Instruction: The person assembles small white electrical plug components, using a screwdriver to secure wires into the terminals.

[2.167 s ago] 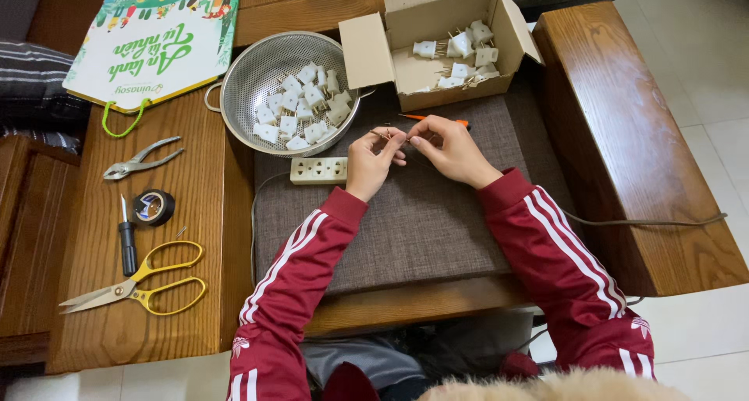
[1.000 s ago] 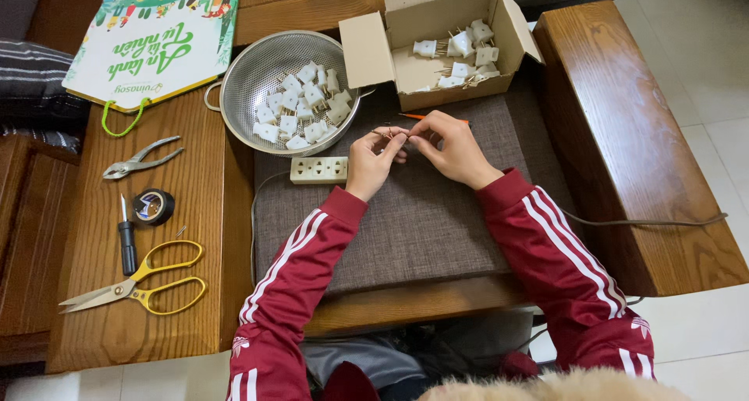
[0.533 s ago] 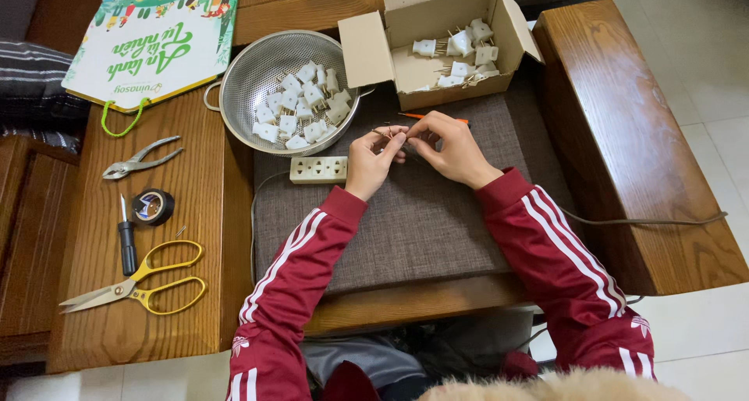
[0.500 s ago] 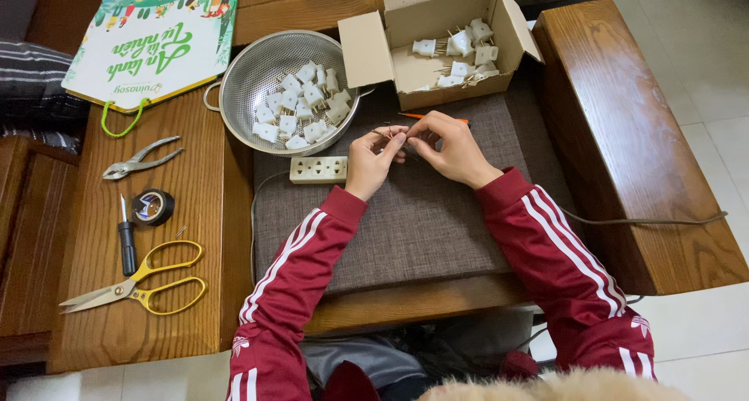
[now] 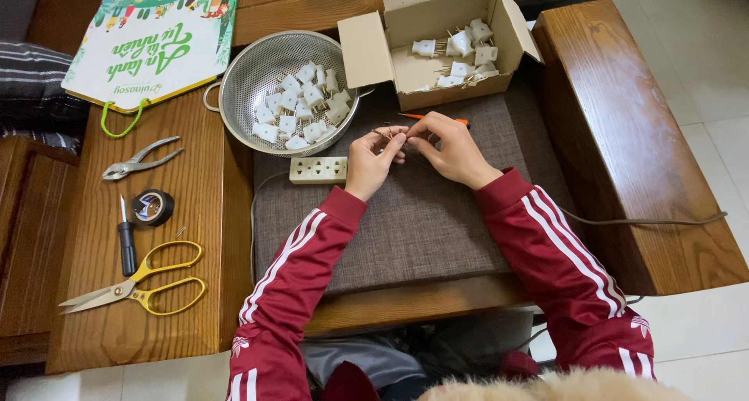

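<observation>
My left hand (image 5: 373, 161) and my right hand (image 5: 449, 145) meet over a grey-brown mat (image 5: 421, 221), pinching a thin wire (image 5: 388, 133) between their fingertips. An orange-handled tool (image 5: 437, 118) lies just behind my right hand. A white power strip (image 5: 318, 169) rests left of my left hand. A metal colander (image 5: 257, 77) holds several white plugs (image 5: 300, 104). An open cardboard box (image 5: 406, 65) behind my hands holds more white plugs (image 5: 460, 46).
On the wooden table at left lie pliers (image 5: 140, 159), a roll of black tape (image 5: 152, 207), a black screwdriver (image 5: 125, 237), yellow-handled scissors (image 5: 136, 284) and a colourful paper bag (image 5: 152, 34). A cable (image 5: 647, 221) crosses the wooden armrest at right.
Both hands stay in the same place over the mat; only the fingers shift slightly on the wire.
</observation>
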